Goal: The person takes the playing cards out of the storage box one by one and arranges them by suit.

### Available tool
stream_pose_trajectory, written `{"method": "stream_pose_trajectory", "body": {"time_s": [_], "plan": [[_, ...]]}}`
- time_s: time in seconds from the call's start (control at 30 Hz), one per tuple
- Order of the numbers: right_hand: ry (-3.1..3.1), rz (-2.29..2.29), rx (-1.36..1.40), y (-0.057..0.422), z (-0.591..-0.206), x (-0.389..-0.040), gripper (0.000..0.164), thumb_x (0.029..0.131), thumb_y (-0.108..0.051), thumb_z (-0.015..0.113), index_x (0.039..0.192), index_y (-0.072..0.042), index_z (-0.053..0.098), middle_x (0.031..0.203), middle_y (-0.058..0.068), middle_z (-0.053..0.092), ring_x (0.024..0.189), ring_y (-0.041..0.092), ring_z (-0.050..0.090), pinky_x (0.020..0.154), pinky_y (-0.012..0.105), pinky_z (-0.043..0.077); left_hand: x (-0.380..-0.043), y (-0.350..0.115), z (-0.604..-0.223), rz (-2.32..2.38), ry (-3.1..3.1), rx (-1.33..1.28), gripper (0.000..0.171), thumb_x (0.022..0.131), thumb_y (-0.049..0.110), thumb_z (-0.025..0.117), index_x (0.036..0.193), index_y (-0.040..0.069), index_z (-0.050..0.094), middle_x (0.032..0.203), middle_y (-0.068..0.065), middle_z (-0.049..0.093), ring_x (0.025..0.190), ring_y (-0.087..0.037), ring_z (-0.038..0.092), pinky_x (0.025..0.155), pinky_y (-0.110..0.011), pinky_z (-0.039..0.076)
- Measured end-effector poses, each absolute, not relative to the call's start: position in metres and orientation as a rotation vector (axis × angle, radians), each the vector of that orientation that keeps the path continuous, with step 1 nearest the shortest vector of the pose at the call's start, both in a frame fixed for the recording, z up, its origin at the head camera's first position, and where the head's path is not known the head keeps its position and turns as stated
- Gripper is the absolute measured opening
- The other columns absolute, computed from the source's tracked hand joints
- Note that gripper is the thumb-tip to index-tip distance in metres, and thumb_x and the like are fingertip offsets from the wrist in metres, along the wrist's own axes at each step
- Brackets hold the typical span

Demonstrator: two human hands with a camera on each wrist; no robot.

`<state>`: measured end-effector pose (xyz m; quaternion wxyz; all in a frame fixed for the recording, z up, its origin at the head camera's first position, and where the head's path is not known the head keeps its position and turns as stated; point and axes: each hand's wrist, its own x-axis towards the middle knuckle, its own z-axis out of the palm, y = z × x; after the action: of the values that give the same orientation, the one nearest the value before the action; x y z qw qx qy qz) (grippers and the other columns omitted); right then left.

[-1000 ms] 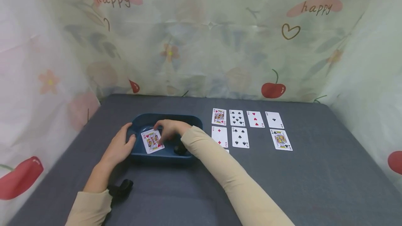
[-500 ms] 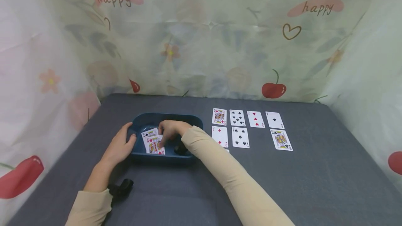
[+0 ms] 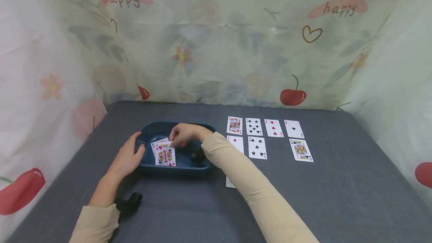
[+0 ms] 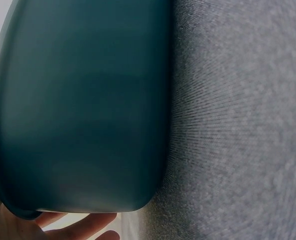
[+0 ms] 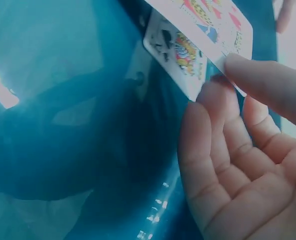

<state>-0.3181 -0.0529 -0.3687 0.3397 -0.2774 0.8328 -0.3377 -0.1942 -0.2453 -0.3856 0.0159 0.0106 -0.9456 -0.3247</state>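
My right hand (image 3: 185, 134) reaches into a dark blue tray (image 3: 168, 170). It pinches a corner of a hearts face card (image 3: 165, 155) between thumb and fingers. In the right wrist view that playing card (image 5: 213, 15) is tilted up, with the thumb on its face. Beneath it, partly hidden, lies a black-suit face card (image 5: 175, 47). My left hand (image 3: 126, 156) grips the tray's left end, thumb at the rim and fingers outside. The left wrist view shows the tray's outer wall (image 4: 87, 110), with fingers curving round its end.
To the right, face-up cards lie in rows, among them a seven of spades (image 3: 254, 126), a five of spades (image 3: 257, 147) and a clubs king (image 3: 301, 150). One card (image 3: 230, 183) is mostly covered by my right sleeve. Patterned cloth (image 3: 216, 48) walls the back.
The hearts card has shifted down across the card beneath, uncovering part of that one. My right hand has then risen slightly to the hearts card's upper right corner. The left hand stays put.
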Motion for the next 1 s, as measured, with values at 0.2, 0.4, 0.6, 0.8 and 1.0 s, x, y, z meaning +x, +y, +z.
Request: {"method": "stream_pose_trajectory", "body": {"time_s": [0.2, 0.4, 0.6, 0.8, 1.0], "plan": [[2.122, -1.009, -0.724, -0.049, -0.362, -0.316, 0.013, 0.088, -0.006, 0.061, 0.100, -0.001, 0.059, 0.082, 0.004, 0.060, 0.072, 0.011, 0.058, 0.068, 0.023, 0.056, -0.194, -0.245, -0.385, -1.017, -2.946, 0.042, 0.058, 0.097, 0.020, 0.034, 0.146, -0.003, 0.014, 0.149, -0.034, 0.017, 0.135, -0.052, 0.020, 0.108, -0.065, 0.020], [2.140, -1.071, -0.741, -0.041, -0.351, -0.315, 0.016, 0.089, -0.007, 0.060, 0.104, 0.000, 0.060, 0.088, 0.007, 0.063, 0.075, 0.013, 0.059, 0.071, 0.024, 0.056, -0.195, -0.244, -0.385, -0.993, -2.951, 0.055, 0.058, 0.097, 0.020, 0.033, 0.147, -0.003, 0.014, 0.149, -0.034, 0.018, 0.135, -0.052, 0.020, 0.108, -0.065, 0.020], [2.157, -1.126, -0.768, -0.028, -0.341, -0.316, 0.019, 0.090, -0.009, 0.059, 0.107, -0.001, 0.060, 0.099, 0.013, 0.064, 0.078, 0.015, 0.060, 0.077, 0.026, 0.057, -0.195, -0.243, -0.384, -0.986, -2.957, 0.058, 0.058, 0.097, 0.020, 0.034, 0.146, -0.003, 0.014, 0.148, -0.035, 0.018, 0.136, -0.051, 0.021, 0.108, -0.064, 0.020], [2.150, -1.215, -0.743, -0.011, -0.333, -0.318, 0.022, 0.090, -0.010, 0.059, 0.110, 0.000, 0.060, 0.099, 0.013, 0.066, 0.080, 0.015, 0.062, 0.077, 0.027, 0.056, -0.194, -0.242, -0.383, -0.988, -2.956, 0.063, 0.058, 0.097, 0.020, 0.034, 0.146, -0.003, 0.015, 0.148, -0.035, 0.019, 0.136, -0.052, 0.020, 0.108, -0.064, 0.021], [2.178, -1.338, -0.687, 0.009, -0.326, -0.318, 0.022, 0.089, -0.009, 0.060, 0.109, 0.001, 0.061, 0.095, 0.012, 0.066, 0.076, 0.012, 0.061, 0.078, 0.029, 0.057, -0.194, -0.243, -0.384, -0.997, -2.948, 0.046, 0.057, 0.097, 0.019, 0.033, 0.146, -0.003, 0.015, 0.148, -0.035, 0.019, 0.135, -0.052, 0.020, 0.108, -0.064, 0.021]]}}
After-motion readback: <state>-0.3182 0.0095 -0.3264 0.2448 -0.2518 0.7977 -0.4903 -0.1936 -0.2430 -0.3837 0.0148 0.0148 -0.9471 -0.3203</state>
